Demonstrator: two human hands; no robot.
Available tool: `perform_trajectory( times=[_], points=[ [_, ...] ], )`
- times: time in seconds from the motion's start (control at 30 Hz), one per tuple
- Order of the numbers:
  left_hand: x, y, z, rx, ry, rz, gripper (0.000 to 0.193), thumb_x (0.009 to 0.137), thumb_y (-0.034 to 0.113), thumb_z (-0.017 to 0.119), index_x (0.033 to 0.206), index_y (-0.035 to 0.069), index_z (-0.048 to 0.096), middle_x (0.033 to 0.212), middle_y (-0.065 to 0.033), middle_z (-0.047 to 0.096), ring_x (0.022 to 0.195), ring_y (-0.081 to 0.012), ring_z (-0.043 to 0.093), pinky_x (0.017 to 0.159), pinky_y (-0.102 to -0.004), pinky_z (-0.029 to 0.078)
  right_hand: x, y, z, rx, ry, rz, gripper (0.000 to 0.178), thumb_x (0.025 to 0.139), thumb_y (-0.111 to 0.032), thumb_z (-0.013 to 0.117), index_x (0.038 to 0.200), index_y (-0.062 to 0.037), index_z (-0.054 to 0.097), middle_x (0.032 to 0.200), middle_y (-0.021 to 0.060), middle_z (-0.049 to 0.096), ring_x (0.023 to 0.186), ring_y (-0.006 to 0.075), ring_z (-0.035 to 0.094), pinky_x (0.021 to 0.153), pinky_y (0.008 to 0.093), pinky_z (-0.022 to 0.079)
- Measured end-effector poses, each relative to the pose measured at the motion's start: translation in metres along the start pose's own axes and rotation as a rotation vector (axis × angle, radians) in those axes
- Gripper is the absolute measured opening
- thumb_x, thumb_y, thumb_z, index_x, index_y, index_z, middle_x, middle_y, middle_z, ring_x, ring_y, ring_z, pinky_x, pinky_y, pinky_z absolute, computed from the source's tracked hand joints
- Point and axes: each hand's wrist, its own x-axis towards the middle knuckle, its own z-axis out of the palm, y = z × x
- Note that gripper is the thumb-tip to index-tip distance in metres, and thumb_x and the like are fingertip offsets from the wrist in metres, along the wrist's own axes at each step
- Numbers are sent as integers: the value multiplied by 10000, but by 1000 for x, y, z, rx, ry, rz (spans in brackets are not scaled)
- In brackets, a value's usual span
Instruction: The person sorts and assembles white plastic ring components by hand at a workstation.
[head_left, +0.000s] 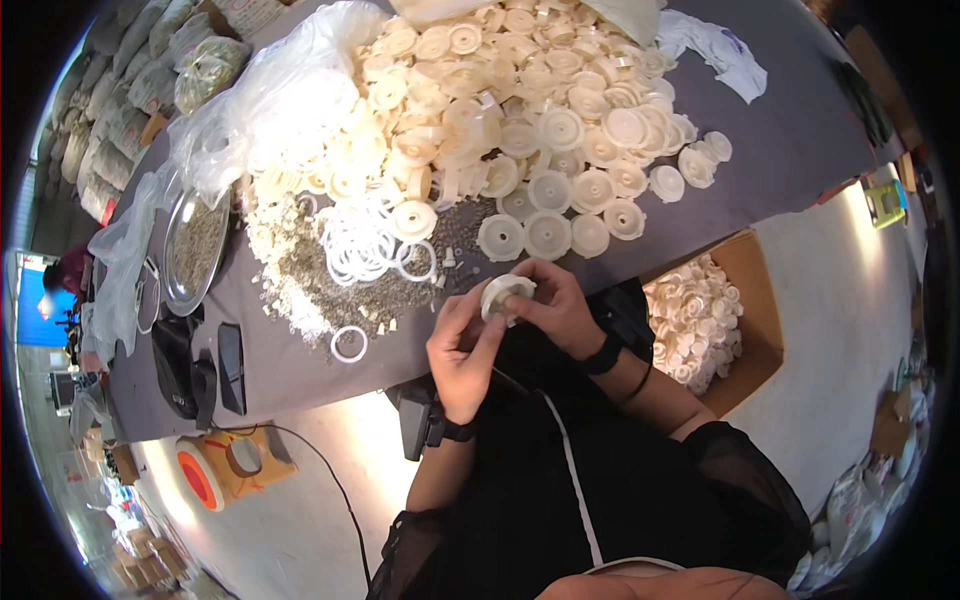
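Both hands meet just over the front edge of the grey table (275, 370). Between them is a round white plastic cap (497, 292). My left hand (462, 345) grips its left side with thumb and fingers. My right hand (555, 305) holds the other side, its thumb pressed on the cap's face. Beyond the hands spreads a big heap of cream plastic caps (545, 130), some lying flat near the edge. To the left of the hands are white rings (360, 245), with one loose ring (349, 344) apart, among small grey and white bits (295, 275).
An oval metal tray (196, 250) of grey bits, a phone (231, 368) and a black pouch (178, 365) lie at the left. A clear plastic bag (270, 100) sits behind. Below the table's right edge stands a cardboard box (762, 315) of white parts. A cable (335, 480) hangs at left.
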Motion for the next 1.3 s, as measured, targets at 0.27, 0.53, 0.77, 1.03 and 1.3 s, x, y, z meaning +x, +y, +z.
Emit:
perform_trajectory(
  times=[0.27,0.53,0.77,1.03,1.3],
  points=[
    [18,-21,-54,483,310,128,110,771,-31,604,877,-4,607,873,-81,582,766,-139,556,730,-266,446,11,-21,-14,599,223,145,283,856,-232,574,1051,-41,504,875,45,554,805,156,552,758,306,480],
    [67,-25,-49,865,55,392,109,658,48,665,767,46,649,787,-102,562,764,-281,539,688,-367,423,8,-10,-7,592,182,201,223,857,-178,570,1041,-57,535,954,25,589,860,129,559,755,321,466],
    [90,-41,-35,1468,-139,204,82,610,137,626,665,83,654,774,-140,560,782,-322,553,668,-411,445,7,3,-11,248,266,206,328,815,-133,563,1118,-52,464,1016,50,543,921,163,544,787,333,465],
    [92,-64,-22,1370,116,402,142,518,119,661,656,91,651,794,-101,563,830,-266,549,727,-380,417,-2,7,-25,45,231,22,341,834,-96,576,1132,19,454,988,74,541,872,143,539,778,279,441],
    [55,-3,-37,-31,-317,40,174,688,130,726,771,4,640,726,-39,587,737,-107,581,599,-244,453,4,-6,-23,-272,16,-152,236,758,-108,654,933,-21,521,949,93,557,864,165,542,760,271,437]
  ],
)
